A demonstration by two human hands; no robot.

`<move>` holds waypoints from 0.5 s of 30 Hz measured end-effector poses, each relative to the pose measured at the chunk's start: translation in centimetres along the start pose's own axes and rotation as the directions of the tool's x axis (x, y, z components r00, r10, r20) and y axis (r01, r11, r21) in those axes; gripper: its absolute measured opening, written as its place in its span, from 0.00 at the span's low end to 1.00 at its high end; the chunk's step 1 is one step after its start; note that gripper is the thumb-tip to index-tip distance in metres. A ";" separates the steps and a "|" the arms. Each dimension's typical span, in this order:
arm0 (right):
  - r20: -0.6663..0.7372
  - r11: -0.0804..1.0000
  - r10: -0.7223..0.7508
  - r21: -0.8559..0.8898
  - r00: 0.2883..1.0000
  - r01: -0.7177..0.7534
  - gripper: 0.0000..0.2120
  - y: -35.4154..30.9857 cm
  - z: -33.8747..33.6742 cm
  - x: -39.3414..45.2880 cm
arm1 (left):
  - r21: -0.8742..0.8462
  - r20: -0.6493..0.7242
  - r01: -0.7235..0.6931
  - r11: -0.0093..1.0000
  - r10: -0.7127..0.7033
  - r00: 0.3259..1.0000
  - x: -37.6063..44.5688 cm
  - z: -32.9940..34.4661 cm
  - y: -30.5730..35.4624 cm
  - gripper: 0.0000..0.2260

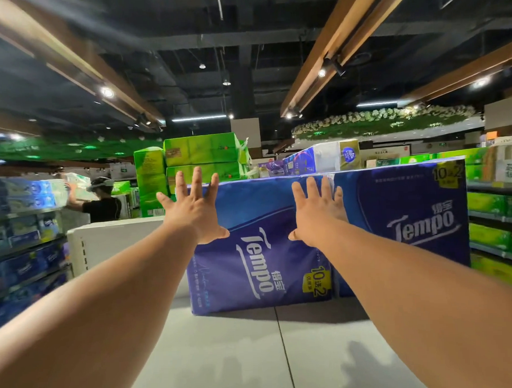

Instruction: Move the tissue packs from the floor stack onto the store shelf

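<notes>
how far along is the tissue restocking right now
Done: cannot tell; the shelves at left already hold packs, but who put them there is not shown. In hand: nothing gripped; the left hand and right hand are spread flat against the near blue pack. Left: that pack and the second blue pack beside it.

left hand point(193, 209), right hand point(318, 212), fingers spread

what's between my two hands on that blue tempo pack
Only the bare blue plastic front of the blue Tempo tissue pack shows between the left hand and the right hand in the head view.
</notes>
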State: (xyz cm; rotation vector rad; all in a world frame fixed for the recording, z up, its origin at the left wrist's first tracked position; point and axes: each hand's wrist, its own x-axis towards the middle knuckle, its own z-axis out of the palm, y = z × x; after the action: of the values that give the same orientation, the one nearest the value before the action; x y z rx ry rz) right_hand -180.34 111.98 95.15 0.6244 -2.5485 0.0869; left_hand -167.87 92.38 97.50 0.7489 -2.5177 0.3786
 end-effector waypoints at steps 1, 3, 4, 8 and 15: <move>0.009 1.000 -0.015 0.012 1.000 0.015 0.55 0.4 -0.3 -1.1 | 0.013 0.009 0.018 1.000 -0.018 1.000 -1.2 -1.0 0.2 0.56; 0.016 0.998 -0.049 0.039 0.999 0.049 0.55 1.6 -1.1 -3.3 | 0.043 0.024 0.052 0.998 -0.053 0.998 -3.9 -3.0 0.8 0.55; 0.016 0.996 -0.069 0.058 0.997 0.068 0.55 2.2 -1.5 -4.4 | 0.055 0.029 0.071 0.996 -0.073 0.997 -5.4 -4.0 1.2 0.54; -0.030 0.975 -0.171 0.136 0.985 0.173 0.54 4.8 -3.2 -8.9 | 0.112 0.022 0.191 0.975 -0.195 0.981 -12.8 -7.9 3.1 0.53; -0.002 0.867 -0.432 0.274 0.902 0.416 0.48 5.9 -5.4 -19.8 | 0.212 0.127 0.407 0.888 -0.438 0.890 -28.2 -12.7 5.8 0.53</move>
State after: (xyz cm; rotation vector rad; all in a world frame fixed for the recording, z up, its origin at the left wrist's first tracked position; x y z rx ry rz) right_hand -165.34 126.39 90.42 1.2992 -2.4085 0.2659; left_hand -145.78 114.32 92.90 1.4275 -2.3983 0.4019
